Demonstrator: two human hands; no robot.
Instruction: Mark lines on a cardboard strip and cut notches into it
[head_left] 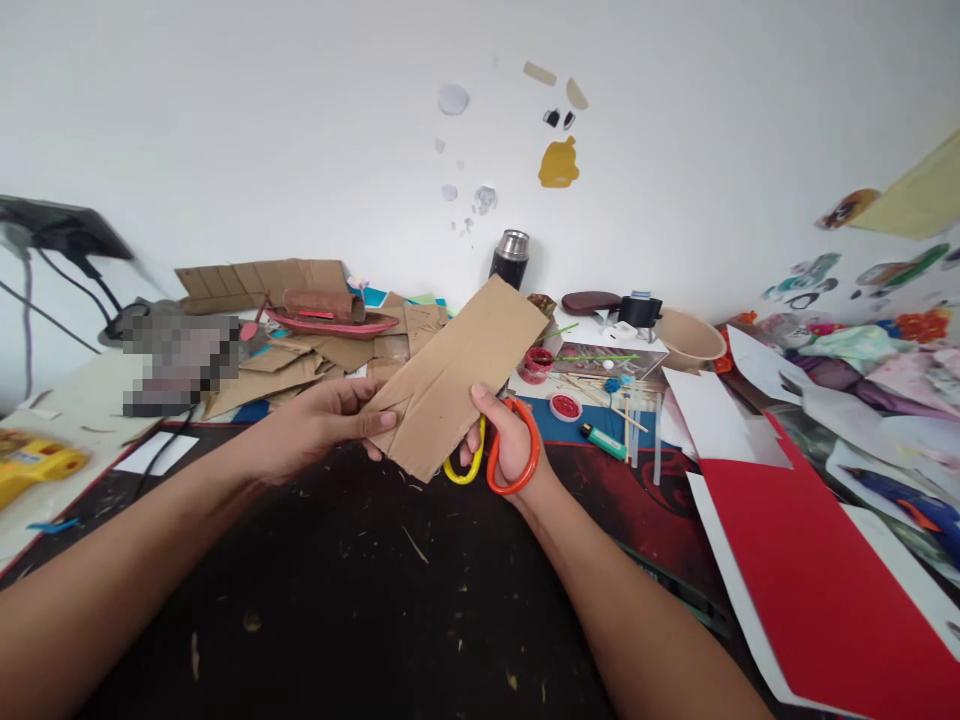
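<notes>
A long strip of brown cardboard (pixel 465 375) is held tilted above the dark desk mat, with creases near its lower left end. My left hand (pixel 334 425) grips that end, thumb on top and fingers beneath. My right hand (pixel 504 428) pinches the strip's right edge, its thumb pressed on the face. Scissors with one orange and one yellow handle loop (pixel 514 447) hang on the same hand, the orange loop around the thumb. The cardboard hides their blades.
Behind my hands lie cardboard pieces (pixel 292 365) and a model boat (pixel 330 318). A black flask (pixel 512 258) stands by the wall. To the right are a green glue stick or lighter (pixel 604 441), a red sheet (pixel 817 580) and a bowl (pixel 690 338). Scraps dot the black mat (pixel 360 620).
</notes>
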